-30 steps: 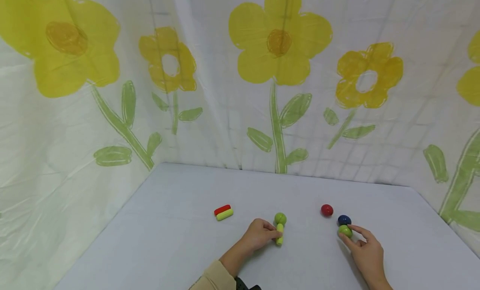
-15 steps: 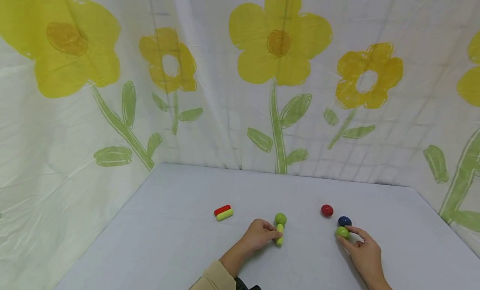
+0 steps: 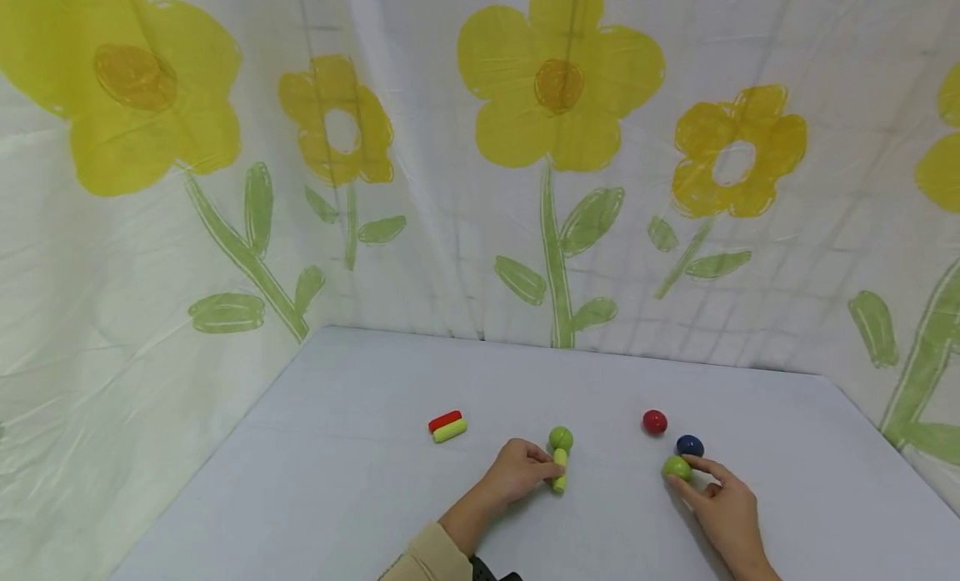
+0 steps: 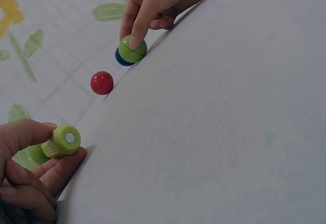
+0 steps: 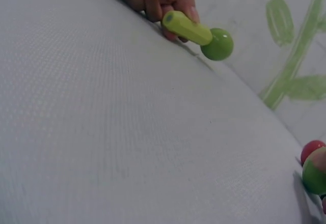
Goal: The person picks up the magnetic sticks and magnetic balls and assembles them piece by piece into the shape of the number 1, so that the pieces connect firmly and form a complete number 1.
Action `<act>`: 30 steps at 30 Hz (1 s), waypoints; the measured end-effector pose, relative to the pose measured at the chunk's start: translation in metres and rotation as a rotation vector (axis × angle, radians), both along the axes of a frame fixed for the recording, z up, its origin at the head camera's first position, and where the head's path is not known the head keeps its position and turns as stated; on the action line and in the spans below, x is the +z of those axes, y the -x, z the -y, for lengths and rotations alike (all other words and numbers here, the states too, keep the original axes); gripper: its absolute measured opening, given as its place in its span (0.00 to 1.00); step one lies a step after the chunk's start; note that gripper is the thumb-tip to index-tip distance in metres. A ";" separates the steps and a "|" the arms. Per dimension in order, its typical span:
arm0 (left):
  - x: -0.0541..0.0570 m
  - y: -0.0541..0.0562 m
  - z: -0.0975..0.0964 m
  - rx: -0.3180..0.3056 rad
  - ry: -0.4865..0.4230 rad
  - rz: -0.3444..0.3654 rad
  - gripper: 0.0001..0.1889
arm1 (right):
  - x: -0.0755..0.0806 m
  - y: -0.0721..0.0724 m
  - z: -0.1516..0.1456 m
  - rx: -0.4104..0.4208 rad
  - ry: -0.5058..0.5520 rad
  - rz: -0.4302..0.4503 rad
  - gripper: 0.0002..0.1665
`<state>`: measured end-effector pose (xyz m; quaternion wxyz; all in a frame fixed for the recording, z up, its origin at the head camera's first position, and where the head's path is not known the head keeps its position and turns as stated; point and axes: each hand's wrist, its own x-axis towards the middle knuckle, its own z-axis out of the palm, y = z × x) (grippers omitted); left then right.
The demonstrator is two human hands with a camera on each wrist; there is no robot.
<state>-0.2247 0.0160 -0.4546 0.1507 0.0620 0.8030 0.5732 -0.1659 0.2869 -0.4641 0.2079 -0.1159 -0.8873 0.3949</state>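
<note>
My left hand (image 3: pixel 517 470) pinches a yellow-green rod (image 3: pixel 560 471) between thumb and fingers. The rod's far end touches a green ball (image 3: pixel 561 438); a pale round spot marks its near end in the left wrist view. Over on the right, my right hand (image 3: pixel 723 510) holds a second green ball (image 3: pixel 677 468) between thumb and index finger. Just behind that ball lies a blue ball (image 3: pixel 690 445), and a red ball (image 3: pixel 655 423) is farther back to the left. In the right wrist view the held green ball (image 5: pixel 315 172) is partly cut off by the frame edge.
A red rod (image 3: pixel 445 420) and another yellow-green rod (image 3: pixel 450 431) lie side by side left of my left hand. The pale tabletop (image 3: pixel 360 481) ends at a white curtain (image 3: pixel 420 272) with painted yellow flowers.
My right hand has moved left and slightly nearer with the green ball, away from the blue ball. My left hand and its rod have stayed in place.
</note>
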 end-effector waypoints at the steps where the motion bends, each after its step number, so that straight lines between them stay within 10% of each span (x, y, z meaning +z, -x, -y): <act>1: 0.000 0.000 0.000 0.001 0.000 0.000 0.08 | 0.000 0.000 0.001 0.008 -0.001 0.003 0.24; 30: 0.004 -0.002 -0.002 0.028 0.052 -0.004 0.09 | -0.001 0.000 0.009 0.142 -0.001 0.004 0.23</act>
